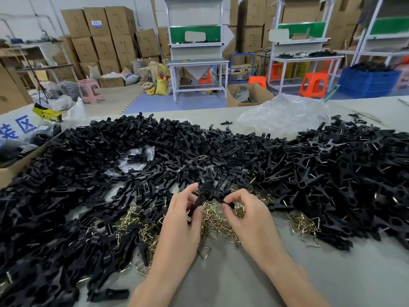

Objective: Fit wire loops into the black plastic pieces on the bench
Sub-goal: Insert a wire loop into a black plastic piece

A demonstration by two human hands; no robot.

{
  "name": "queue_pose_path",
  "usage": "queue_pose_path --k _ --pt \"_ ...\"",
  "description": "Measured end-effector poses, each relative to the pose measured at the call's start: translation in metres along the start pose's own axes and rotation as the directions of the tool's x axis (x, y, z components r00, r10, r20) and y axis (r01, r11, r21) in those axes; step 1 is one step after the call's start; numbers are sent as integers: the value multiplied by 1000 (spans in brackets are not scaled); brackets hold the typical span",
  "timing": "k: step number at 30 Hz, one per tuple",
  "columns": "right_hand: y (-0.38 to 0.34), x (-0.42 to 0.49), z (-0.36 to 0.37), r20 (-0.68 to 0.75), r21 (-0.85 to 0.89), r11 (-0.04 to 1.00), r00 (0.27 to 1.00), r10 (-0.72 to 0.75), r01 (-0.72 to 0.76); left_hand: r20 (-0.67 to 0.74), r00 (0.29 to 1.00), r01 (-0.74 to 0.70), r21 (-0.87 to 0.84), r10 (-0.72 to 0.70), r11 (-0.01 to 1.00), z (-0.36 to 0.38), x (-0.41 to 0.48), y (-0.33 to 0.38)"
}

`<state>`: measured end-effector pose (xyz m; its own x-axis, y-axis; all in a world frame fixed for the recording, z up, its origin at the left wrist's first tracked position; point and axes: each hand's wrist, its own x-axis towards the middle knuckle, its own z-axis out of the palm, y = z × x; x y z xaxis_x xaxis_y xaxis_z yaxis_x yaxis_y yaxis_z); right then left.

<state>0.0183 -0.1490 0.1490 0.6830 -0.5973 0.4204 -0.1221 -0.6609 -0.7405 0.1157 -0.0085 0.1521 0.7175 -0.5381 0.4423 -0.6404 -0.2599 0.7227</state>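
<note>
Pinching a long black plastic piece [198, 201] above the brass-coloured wire loops [215, 216] on the grey worktop [223, 275], the left hand [181, 220] has supply within reach. Fingers [237, 195] of the right hand [247, 216] clamp a small black part [230, 205].

Blue characters 装区 are showing on a white sign [18, 127] at the far left. Beside it, a yellow-and-black package [47, 113] is displaying lettering beginning PRO, the rest blurring. A cardboard box [97, 21] is carrying an illegible blue label.
</note>
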Motion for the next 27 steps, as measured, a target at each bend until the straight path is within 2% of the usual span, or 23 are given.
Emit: queue_pose_path --k 4,8,10,14,18,24,27 --pt "-7 -1 -8 6 241 967 996 84 -83 -17 999 44 -19 -45 999 1 1 1" --pt "-10 2 -10 131 557 808 981 146 -194 -45 997 53 -145 -60 988 -4 2 8" --pt "-11 3 -10 193 635 736 971 143 -235 -27 996 72 -221 -79 973 -6 1 12" --pt "-14 2 -6 267 717 630 952 147 -299 33 988 149 -455 -150 878 -3 0 17" --pt "-14 2 0 300 764 538 934 193 -356 28 984 166 -528 -178 833 -1 1 16" --pt "-14 1 -1 336 773 508 925 179 -379 87 982 188 -590 -169 785 -1 2 18" --pt "-17 -1 -4 338 759 540 929 153 -365 73 978 198 -606 -193 770 -1 1 19"
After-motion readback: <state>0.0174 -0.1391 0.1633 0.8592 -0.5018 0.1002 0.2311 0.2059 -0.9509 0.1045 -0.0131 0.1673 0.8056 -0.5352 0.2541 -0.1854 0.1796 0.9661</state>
